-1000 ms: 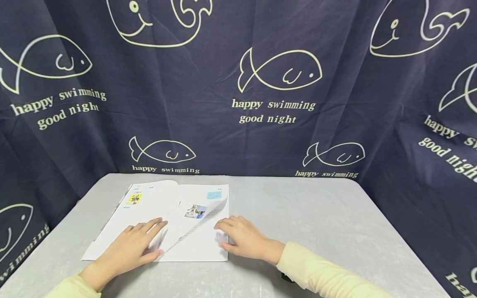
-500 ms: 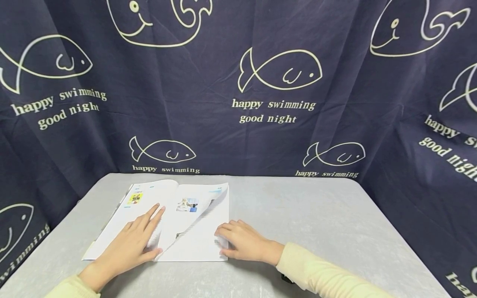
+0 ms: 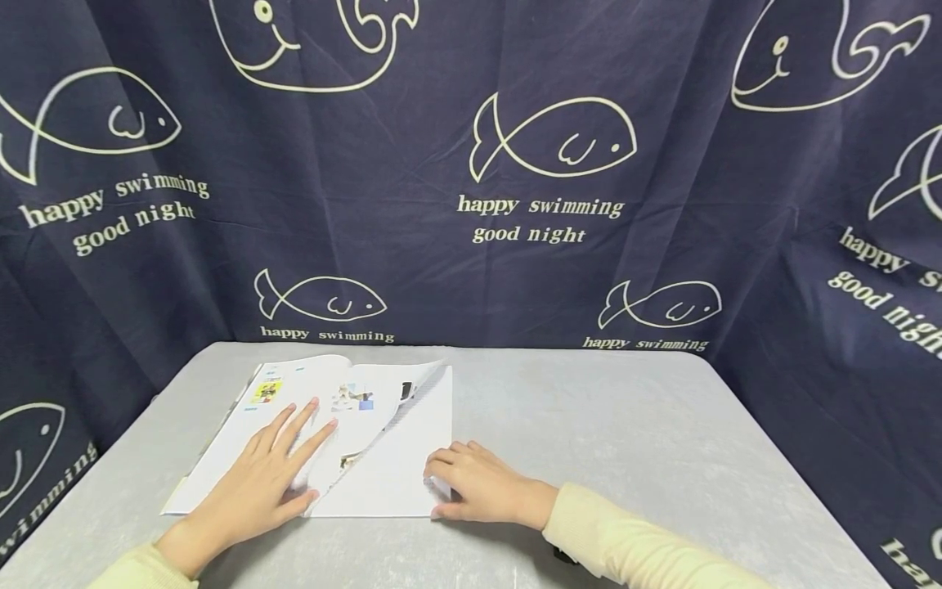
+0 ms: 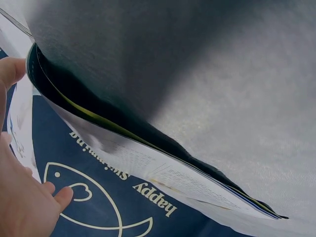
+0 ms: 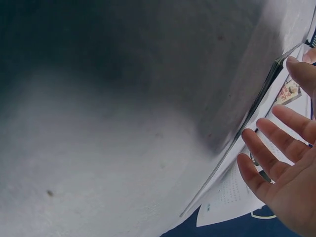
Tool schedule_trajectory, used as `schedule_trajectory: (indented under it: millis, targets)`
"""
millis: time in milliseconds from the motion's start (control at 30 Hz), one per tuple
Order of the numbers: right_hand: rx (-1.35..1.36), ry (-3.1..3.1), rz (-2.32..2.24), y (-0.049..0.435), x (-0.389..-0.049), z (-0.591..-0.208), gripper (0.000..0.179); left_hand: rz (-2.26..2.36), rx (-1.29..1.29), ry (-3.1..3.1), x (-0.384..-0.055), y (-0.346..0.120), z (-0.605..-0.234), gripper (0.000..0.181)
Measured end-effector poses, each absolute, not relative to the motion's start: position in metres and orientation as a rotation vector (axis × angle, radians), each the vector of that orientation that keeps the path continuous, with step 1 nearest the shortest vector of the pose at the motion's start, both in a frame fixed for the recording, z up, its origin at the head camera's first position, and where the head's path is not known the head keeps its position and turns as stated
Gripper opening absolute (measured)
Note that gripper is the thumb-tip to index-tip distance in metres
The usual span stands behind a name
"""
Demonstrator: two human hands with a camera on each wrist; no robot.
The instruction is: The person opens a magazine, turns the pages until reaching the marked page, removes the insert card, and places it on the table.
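Note:
An open book [image 3: 401,491] with white printed pages lies on the left half of the table. One right-hand page [image 3: 368,421] is raised and curls diagonally over towards the spine, with a picture on it. My left hand [image 3: 253,483] rests with spread fingers across the left page, fingertips overlapping the curling page near the spine and thumb at the lower edge. At the book's right edge is my right hand [image 3: 486,483], its loosely bent fingers over the page margin. The right wrist view shows those fingers [image 5: 266,153] apart, with nothing pinched between them.
The grey table [image 3: 625,442] extends to the right of the book. A dark blue curtain [image 3: 545,286] with fish drawings hangs behind and along both sides. A small black object [image 3: 565,556] shows beneath the right sleeve [image 3: 625,532].
The raised page has curled further left towards the spine, uncovering more of the page beneath. My left fingers have moved up and spread apart. My right hand has shifted slightly down along the edge.

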State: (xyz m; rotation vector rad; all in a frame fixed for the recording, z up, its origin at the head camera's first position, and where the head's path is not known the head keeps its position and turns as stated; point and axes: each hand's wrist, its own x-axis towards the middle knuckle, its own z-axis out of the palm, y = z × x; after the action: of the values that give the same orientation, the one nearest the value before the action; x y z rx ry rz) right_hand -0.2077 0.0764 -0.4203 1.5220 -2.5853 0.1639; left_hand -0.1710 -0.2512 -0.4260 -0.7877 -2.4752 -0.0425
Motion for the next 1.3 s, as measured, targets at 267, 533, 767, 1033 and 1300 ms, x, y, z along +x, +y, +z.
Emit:
schedule_trajectory:
  millis: [267, 533, 767, 1033, 1300]
  targets:
    - [1.508, -2.609, 0.135, 0.0757, -0.2064, -0.4195, 0.042, -0.064, -0.804, -2.480, -0.1696, -0.2515, -0.4284, 0.073]
    - [1.510, -2.580, 0.113, 0.0746, -0.2057, -0.4194, 0.040, -0.053, -0.812, -2.491, -0.1686, -0.2527, -0.4304, 0.068]
    - [1.513, -2.598, 0.120, 0.0748, -0.2059, -0.4193, 0.040, -0.038, -0.793, -2.509, -0.1661, -0.2516, -0.4298, 0.062]
    - [1.511, -2.595, 0.102, 0.0740, -0.2066, -0.4180, 0.041, -0.042, -0.766, -2.559, -0.1656, -0.2537, -0.4322, 0.059]
    - [1.503, -2.586, 0.080, 0.0737, -0.2065, -0.4195, 0.042, -0.027, -0.756, -2.579, -0.1642, -0.2532, -0.4328, 0.058]
